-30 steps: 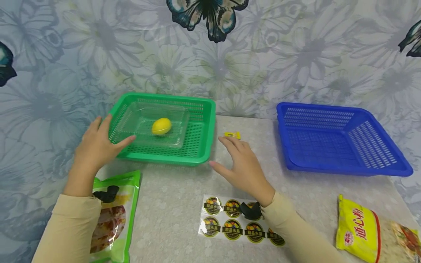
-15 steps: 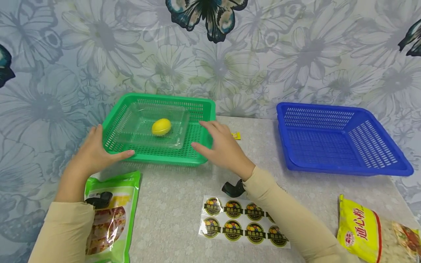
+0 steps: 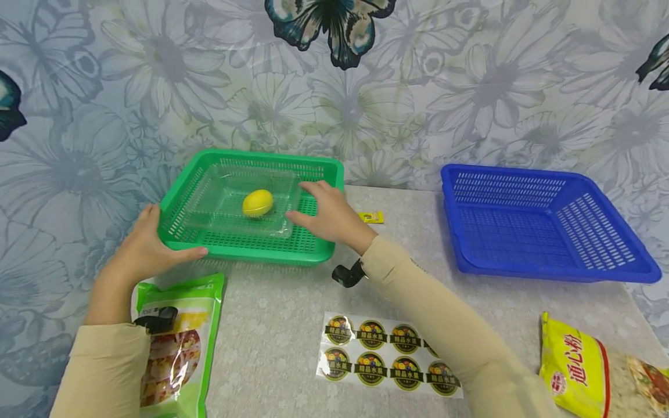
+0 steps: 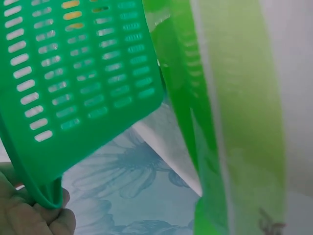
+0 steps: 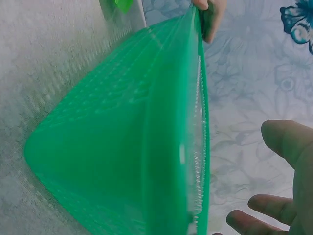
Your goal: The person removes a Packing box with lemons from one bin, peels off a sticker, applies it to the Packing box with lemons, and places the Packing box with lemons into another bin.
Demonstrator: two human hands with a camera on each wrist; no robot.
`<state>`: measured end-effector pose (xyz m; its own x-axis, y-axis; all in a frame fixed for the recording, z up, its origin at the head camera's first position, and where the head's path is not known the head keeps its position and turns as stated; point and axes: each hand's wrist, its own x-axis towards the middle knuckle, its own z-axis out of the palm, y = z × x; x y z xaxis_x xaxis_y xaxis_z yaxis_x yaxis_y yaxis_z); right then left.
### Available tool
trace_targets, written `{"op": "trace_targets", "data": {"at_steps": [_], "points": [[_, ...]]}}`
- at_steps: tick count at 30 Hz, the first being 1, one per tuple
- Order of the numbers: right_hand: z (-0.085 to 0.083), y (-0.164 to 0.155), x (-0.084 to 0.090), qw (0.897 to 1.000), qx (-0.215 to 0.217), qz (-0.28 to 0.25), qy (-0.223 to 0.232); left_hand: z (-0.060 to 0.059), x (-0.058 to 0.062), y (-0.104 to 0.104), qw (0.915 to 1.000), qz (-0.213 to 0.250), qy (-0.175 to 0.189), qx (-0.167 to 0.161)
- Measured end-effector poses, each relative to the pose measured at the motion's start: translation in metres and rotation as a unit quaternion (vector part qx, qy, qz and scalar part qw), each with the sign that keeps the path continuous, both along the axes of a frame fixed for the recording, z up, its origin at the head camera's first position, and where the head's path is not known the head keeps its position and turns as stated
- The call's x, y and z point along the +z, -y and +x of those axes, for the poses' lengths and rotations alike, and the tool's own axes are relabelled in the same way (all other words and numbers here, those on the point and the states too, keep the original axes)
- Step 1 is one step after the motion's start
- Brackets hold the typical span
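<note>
Left hand (image 3: 141,249) gripping green basket (image 3: 324,255), right hand (image 3: 326,216) open inside.

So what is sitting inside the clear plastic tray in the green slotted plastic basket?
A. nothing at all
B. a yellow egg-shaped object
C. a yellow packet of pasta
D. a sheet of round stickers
B: in the head view a yellow egg-shaped object lies in the clear plastic tray inside the green slotted plastic basket; the stickers and the packet lie on the table outside it.
</note>
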<state>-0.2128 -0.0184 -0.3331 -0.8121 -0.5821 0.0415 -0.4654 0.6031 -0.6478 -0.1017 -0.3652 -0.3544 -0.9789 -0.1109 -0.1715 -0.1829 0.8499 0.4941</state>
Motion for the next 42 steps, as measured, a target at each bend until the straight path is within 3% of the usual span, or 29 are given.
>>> {"op": "trace_targets", "data": {"at_steps": [13,24,33,38,42], "points": [[-0.02,0.032,-0.005,0.991,-0.008,0.041,0.124,-0.001,-0.005,0.002,0.9997,-0.006,-0.021,-0.005],[-0.018,0.052,-0.011,0.98,-0.06,0.032,0.187,0.0,-0.011,0.002,0.9994,0.0,-0.033,0.008],[-0.017,0.057,-0.026,0.948,-0.072,-0.033,0.307,0.001,-0.011,0.0,0.999,0.009,-0.043,0.011],[-0.016,0.056,-0.028,0.941,-0.067,-0.036,0.331,0.002,-0.013,0.001,0.9991,0.007,-0.039,0.013],[-0.016,0.057,-0.03,0.931,-0.08,-0.07,0.35,0.003,-0.013,0.0,0.9992,0.011,-0.035,0.015]]}}
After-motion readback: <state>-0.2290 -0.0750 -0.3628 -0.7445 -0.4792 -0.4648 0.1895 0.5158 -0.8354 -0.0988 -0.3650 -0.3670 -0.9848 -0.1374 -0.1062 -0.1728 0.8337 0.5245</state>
